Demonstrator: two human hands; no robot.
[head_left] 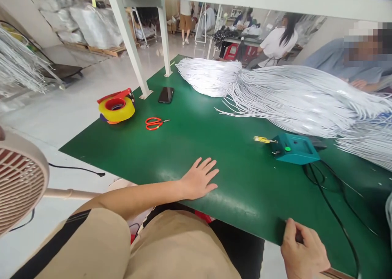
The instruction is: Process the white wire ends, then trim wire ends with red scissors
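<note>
My left hand (199,179) lies flat on the green tabletop (190,144), fingers spread, holding nothing. At the table's front edge on the right, my right hand (303,248) is closed, thumb and forefinger curled together; whatever may be between them cannot be made out. Red-handled scissors (154,123) lie beyond my left hand. A teal device (295,148) with a green dot and black cables sits beyond my right hand, and a yellow-handled tool (262,139) is beside it. Long bundles of white wires (288,91) stretch across the back and right of the table.
A tape dispenser (118,107) and a black phone (165,95) are at the back left, near white frame legs (130,42). A fan (21,181) stands at the left. A person in blue (329,56) sits across the table; other people are farther back.
</note>
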